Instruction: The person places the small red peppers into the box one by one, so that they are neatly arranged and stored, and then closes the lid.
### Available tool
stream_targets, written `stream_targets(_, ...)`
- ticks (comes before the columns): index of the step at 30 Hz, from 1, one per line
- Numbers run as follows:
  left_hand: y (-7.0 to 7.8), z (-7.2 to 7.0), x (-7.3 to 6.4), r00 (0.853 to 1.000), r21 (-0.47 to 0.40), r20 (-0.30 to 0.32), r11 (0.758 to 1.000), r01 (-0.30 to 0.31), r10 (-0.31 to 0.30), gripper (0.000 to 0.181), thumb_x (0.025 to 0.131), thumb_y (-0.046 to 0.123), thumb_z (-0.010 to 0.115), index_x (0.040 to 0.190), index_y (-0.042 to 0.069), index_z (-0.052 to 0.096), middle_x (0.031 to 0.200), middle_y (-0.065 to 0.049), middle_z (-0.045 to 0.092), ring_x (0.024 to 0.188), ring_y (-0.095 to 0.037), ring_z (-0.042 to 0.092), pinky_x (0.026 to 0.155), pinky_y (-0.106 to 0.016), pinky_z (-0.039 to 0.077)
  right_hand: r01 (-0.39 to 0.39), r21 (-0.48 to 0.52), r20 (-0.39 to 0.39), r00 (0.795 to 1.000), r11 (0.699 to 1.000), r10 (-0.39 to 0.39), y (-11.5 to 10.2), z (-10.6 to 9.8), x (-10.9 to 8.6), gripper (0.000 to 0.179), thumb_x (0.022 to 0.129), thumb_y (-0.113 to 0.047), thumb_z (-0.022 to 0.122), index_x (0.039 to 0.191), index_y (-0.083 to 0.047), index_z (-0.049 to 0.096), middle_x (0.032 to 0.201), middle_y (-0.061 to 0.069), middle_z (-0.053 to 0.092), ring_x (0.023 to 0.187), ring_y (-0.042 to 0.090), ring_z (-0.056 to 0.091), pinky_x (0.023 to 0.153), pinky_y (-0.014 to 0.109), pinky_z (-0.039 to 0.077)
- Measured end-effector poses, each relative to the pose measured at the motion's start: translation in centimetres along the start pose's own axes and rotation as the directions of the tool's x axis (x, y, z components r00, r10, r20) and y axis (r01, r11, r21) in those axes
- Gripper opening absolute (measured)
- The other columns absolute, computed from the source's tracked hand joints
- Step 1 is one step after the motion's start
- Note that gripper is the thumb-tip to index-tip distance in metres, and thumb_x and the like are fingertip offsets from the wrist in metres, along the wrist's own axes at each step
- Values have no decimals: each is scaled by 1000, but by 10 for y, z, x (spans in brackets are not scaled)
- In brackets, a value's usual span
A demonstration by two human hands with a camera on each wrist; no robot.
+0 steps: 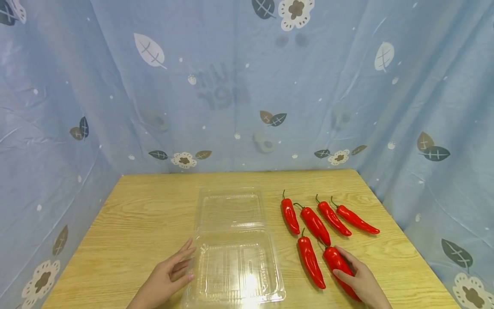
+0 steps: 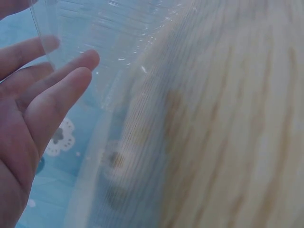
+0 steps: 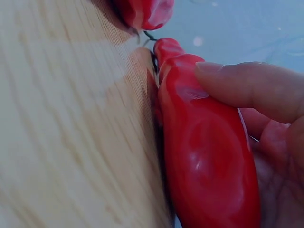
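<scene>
Near the front right of the table, my right hand (image 1: 362, 279) grips a glossy red chili pepper (image 1: 336, 262) between thumb and fingers. In the right wrist view this pepper (image 3: 209, 156) lies along the tabletop, with the thumb on one side of it. My left hand (image 1: 167, 274) has its fingers extended at the left edge of a clear plastic clamshell container (image 1: 235, 296), which lies opened out with its lid (image 1: 231, 210) toward the back. In the left wrist view the fingertips (image 2: 85, 78) are by the container's wall (image 2: 118, 47); whether they press on it I cannot tell.
Several more red chili peppers (image 1: 314, 223) with green stems lie between the container and the right side of the wooden table (image 1: 146, 214). One pepper (image 1: 310, 262) is just left of the gripped one. A blue patterned curtain (image 1: 231, 86) surrounds the back and sides.
</scene>
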State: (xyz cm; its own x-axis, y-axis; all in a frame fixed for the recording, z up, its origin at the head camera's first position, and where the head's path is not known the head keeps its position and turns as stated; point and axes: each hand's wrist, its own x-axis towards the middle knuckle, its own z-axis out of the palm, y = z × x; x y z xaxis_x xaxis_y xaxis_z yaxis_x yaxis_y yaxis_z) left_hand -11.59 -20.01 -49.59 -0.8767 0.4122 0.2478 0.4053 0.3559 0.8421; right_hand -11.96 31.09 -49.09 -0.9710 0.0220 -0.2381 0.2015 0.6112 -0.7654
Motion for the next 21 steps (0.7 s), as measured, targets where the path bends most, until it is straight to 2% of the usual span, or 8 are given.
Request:
stream_targets(8, 0, 0, 1, 1000, -5, -8, 1000, -18, 18, 58, 90, 13, 64, 141, 1, 39, 152, -28, 19, 118, -36, 48, 91, -28, 54, -7, -11, 5, 1000, 1000, 7, 1, -2, 1, 74, 88, -30, 67, 148, -8, 31, 149, 22, 35, 128, 33, 42, 86, 16, 47)
stream_targets(16, -2, 0, 1, 999, 1, -7, 999, -43, 43, 58, 90, 13, 64, 141, -2, 39, 151, -30, 18, 117, -37, 48, 90, -27, 54, -39, 39, 12, 999, 998, 39, -2, -2, -1, 76, 85, -33, 70, 148, -10, 32, 149, 21, 35, 129, 33, 41, 86, 15, 46)
stream_targets(21, -2, 0, 1, 999, 8, -10, 999, -52, 52, 57, 90, 12, 64, 140, -2, 39, 151, -30, 19, 117, -37, 49, 89, -29, 55, -45, 37, 7, 999, 998, 45, -3, -2, -3, 78, 84, -34, 71, 148, -10, 33, 149, 21, 35, 130, 35, 40, 86, 15, 46)
